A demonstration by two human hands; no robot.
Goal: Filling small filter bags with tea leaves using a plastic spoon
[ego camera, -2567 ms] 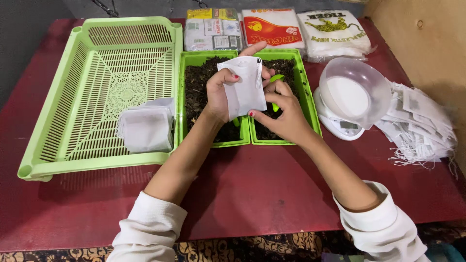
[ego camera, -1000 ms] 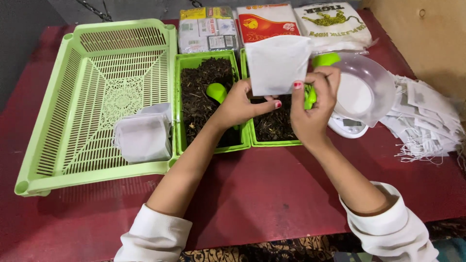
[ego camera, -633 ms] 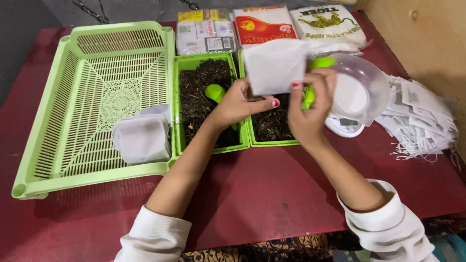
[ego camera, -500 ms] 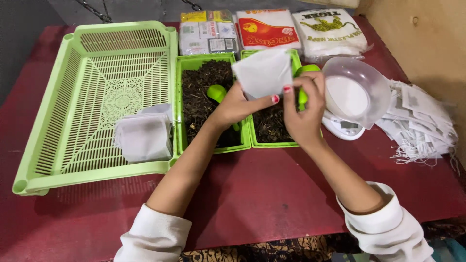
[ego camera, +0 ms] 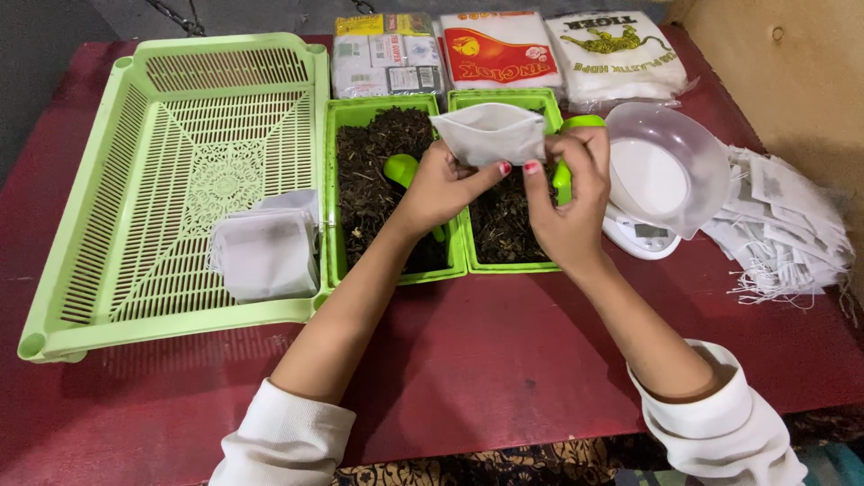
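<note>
- The white paper pouch [ego camera: 490,133] is up in the air over the two small green trays, pinched from both sides and lying roughly flat.
- The left hand [ego camera: 441,184] has the pouch's lower left edge nipped between thumb and fingers, so it's closed on it, painted nails showing.
- The right hand [ego camera: 567,193] grips the pouch's right end with thumb and forefinger, and the same fist is wrapped round a green scoop [ego camera: 567,148] too, handle poking out top and bottom.
- Straight underneath, the right small tray [ego camera: 504,216] holds dark loose leaf stuff; the left small tray [ego camera: 382,193] has the same, plus a second green scoop [ego camera: 402,169] sitting in it.
- Just right of the hands there's a clear plastic bowl [ego camera: 670,166] tilted on a little white kitchen scale [ego camera: 634,238].
- Further right, a messy heap of empty pouches with strings [ego camera: 783,225] lies on the red table [ego camera: 504,360].
- On the left is the big slotted green basket [ego camera: 180,171], with a couple of filled white pouches [ego camera: 265,247] in its near right corner.
- Along the back edge: three packets in plastic wrap [ego camera: 504,49].
</note>
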